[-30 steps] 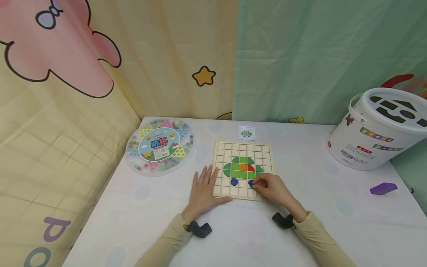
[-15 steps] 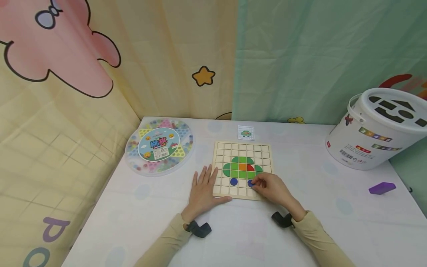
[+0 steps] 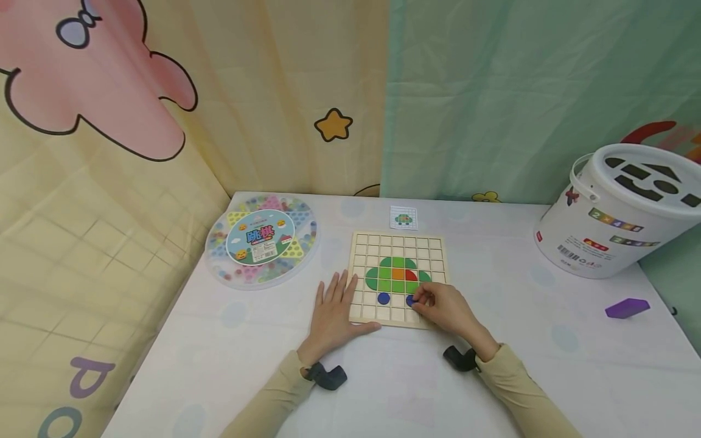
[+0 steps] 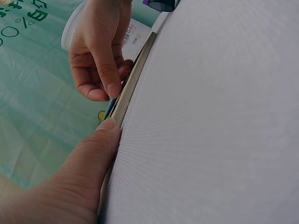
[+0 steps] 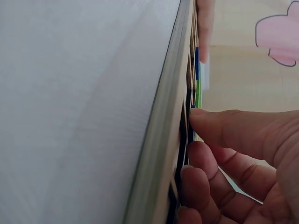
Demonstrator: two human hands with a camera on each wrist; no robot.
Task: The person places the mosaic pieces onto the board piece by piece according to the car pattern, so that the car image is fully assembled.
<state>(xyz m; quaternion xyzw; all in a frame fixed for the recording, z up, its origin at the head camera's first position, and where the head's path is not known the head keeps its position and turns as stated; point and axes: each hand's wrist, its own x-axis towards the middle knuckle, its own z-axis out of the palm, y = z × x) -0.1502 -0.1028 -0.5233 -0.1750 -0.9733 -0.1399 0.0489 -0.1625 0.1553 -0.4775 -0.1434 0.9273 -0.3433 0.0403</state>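
A square wooden grid board (image 3: pixel 361 243) lies on the table, with green, orange and red pieces set in its middle. Below them a blue round shape (image 3: pixel 384 298) sits in the grid. My left hand (image 3: pixel 334 313) rests spread at the board's left side, fingertips on its edge; in the left wrist view the thumb (image 4: pixel 91 154) touches the front edge. At the lower right of the pattern, my right hand (image 3: pixel 446 307) pinches a blue piece (image 3: pixel 410 300) at the board's surface between thumb and forefinger. The fingers partly cover this piece, so its full outline is hidden.
Behind the board lies a small pattern card (image 3: pixel 403 218). A round clear game box (image 3: pixel 263 240) with a printed label sits at the left. To the right stand a white bucket (image 3: pixel 602 237) with a shape-hole lid and a purple block (image 3: pixel 627 308).
My right hand has shifted very slightly left and turned a little at the blue piece, which now lies closer into its cell. The left hand stays put.
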